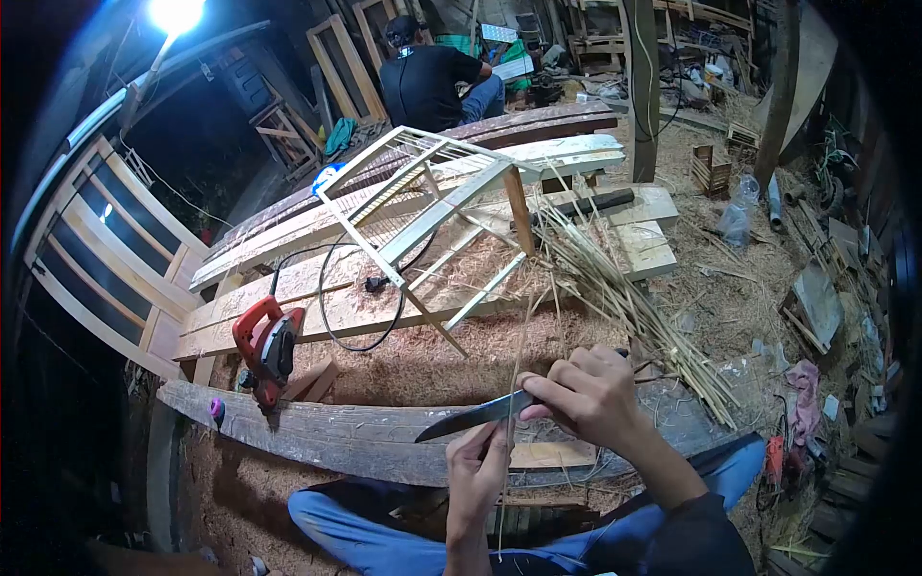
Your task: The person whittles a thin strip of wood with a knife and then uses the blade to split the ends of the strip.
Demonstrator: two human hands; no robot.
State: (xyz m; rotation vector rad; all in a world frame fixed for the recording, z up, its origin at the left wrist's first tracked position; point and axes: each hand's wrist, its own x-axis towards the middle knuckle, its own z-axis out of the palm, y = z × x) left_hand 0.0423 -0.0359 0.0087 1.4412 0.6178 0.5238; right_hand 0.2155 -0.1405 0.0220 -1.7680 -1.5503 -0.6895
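Observation:
My right hand (591, 396) is closed round the handle of a knife, whose dark blade (471, 420) points left. The blade lies across a thin bamboo strip (521, 350), touching or nearly touching it. Just below the blade, my left hand (477, 468) pinches the strip, which stands roughly upright and runs down past the fingers. Both hands are above a weathered wooden plank (327, 437). Beyond my right hand lies a loose bundle of bamboo strips (634, 317). Most of the knife handle is hidden by my fingers.
A red electric planer (267, 348) rests on the left by the plank. Farther off, a slatted wooden frame (423, 206) stands on long boards (240, 331) amid shavings. A person in a black shirt (423, 88) sits at the back. A post (643, 106) rises behind the boards.

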